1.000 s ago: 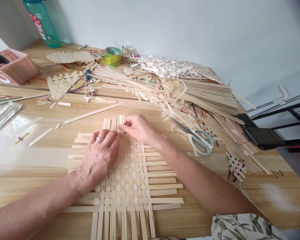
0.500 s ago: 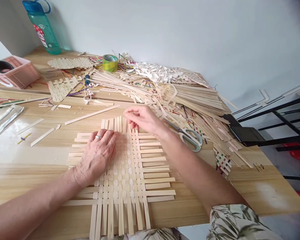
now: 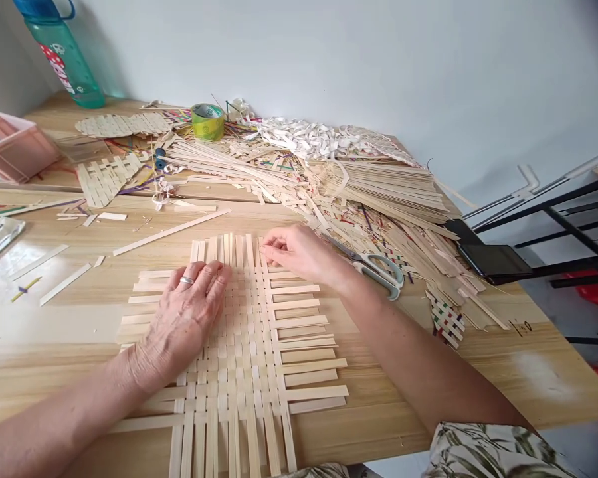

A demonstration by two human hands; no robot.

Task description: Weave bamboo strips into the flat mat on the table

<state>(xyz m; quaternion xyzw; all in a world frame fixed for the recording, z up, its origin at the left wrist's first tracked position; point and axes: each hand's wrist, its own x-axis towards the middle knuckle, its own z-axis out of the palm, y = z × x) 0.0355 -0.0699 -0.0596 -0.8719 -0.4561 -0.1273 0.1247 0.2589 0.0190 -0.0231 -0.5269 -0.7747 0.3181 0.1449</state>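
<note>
A mat of flat, pale wooden strips, woven in a close check with loose strip ends on all sides, lies on the table in front of me. My left hand, with a ring on one finger, rests palm down on its left part, fingers laid flat. At the far right corner, my right hand has thumb and forefinger pinched on the end of an outer strip. The fingertips partly cover that strip end.
Scissors lie right of the mat, beside a heap of loose strips. Behind are a tape roll, a green bottle and a pink box. A dark phone-like device is at the table's right edge.
My right hand has shifted right along the mat's far edge to the outermost strip. The left hand stays on the mat. The whole view has swung slightly, moving the scene left.
</note>
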